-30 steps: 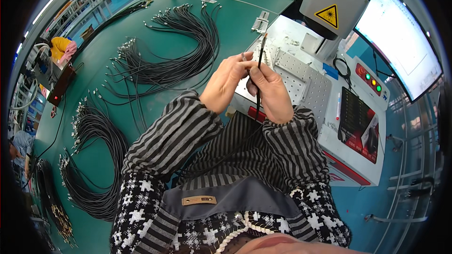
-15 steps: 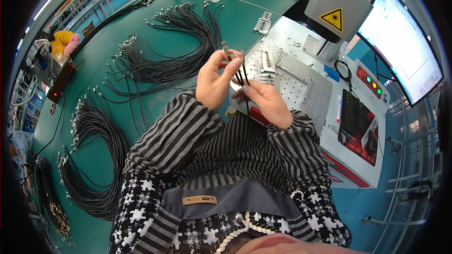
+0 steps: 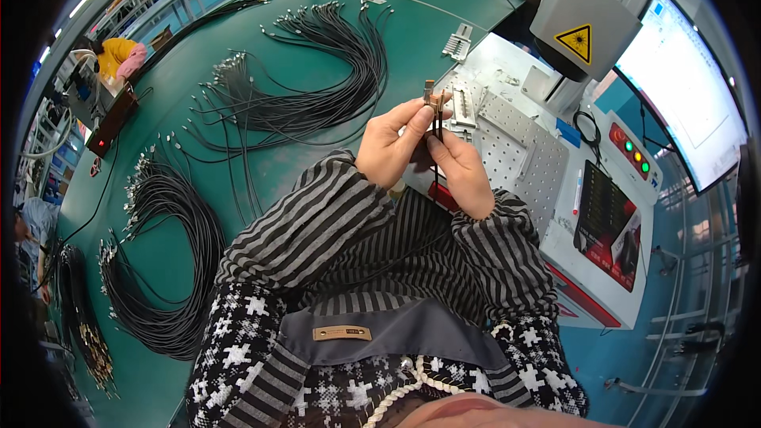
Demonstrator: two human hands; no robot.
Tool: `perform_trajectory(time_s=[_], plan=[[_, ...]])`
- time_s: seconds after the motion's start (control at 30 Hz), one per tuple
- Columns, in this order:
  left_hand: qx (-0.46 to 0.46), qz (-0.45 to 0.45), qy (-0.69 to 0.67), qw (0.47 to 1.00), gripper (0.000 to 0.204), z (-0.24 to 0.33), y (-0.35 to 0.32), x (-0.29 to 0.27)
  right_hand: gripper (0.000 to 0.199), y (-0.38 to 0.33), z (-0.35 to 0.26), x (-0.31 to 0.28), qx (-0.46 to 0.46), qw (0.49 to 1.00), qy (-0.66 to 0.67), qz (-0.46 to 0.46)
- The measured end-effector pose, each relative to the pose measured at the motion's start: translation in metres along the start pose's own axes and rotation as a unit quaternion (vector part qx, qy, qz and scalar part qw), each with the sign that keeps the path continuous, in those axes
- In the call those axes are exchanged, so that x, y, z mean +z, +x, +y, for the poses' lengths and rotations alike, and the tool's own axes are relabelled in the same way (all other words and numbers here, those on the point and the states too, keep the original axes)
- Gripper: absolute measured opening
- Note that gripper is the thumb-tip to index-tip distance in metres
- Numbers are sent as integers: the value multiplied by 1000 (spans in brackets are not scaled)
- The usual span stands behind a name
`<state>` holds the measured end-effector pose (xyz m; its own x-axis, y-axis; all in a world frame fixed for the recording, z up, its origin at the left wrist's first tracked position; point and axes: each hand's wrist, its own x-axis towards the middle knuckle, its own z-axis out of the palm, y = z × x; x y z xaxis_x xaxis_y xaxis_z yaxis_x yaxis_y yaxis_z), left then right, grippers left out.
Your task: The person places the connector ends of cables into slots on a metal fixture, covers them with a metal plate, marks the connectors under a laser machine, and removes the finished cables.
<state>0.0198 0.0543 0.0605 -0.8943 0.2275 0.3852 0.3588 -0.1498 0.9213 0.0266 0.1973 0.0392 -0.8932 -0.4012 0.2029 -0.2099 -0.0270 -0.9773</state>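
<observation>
My left hand [image 3: 395, 141] is closed, thumb and fingers pinching thin black cables [image 3: 438, 128] just below their ends. Small metal connectors [image 3: 429, 90] stick up above its fingertips, side by side and roughly upright. Just below and to the right, my right hand [image 3: 462, 174] grips the same cables between thumb and fingers. The cables run down from there toward my lap, partly hidden by the hands and striped sleeves. How many cables I hold is hard to tell. Both hands are in front of a perforated metal plate [image 3: 507, 154] with a small slotted metal fixture [image 3: 464, 105] on it.
Bundles of black cables [image 3: 366, 71] with metal ends lie on the green table [image 3: 261, 190]. At right stand a grey machine head [image 3: 547, 28] with a yellow warning label, a monitor [image 3: 682, 87] and a button panel [image 3: 632, 150]. Other people work at far left and far back.
Both hands have moved to the right, toward the fixture. The connectors, tilted before, now stand more upright and close together. The whole view has shifted slightly.
</observation>
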Motion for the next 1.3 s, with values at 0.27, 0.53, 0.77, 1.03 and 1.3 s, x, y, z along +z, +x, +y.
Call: perform_trajectory(time_s=[0.27, 0.53, 0.77, 1.03, 1.3], plan=[[-22, -23, -98, 995, 34, -13, -1, 5, 23, -2, -3, -3, -25, 997, 71, 3], [247, 136, 205, 937, 29, -14, 7, 9, 16, -5, -40, -11, -81, 974, -17, 212], [-82, -209, -161, 961, 46, -42, -61, 71, 19, -25, -81, -17, -245, 891, 371, 97], [-240, -16, -661, 711, 40, -6, -51, 72, 12, -120, -42, -83, -158, 846, 480, 170], [-217, -13, -635, 742, 31, -17, -48, 61, 11, -237, -63, -194, -274, 770, 533, 219]])
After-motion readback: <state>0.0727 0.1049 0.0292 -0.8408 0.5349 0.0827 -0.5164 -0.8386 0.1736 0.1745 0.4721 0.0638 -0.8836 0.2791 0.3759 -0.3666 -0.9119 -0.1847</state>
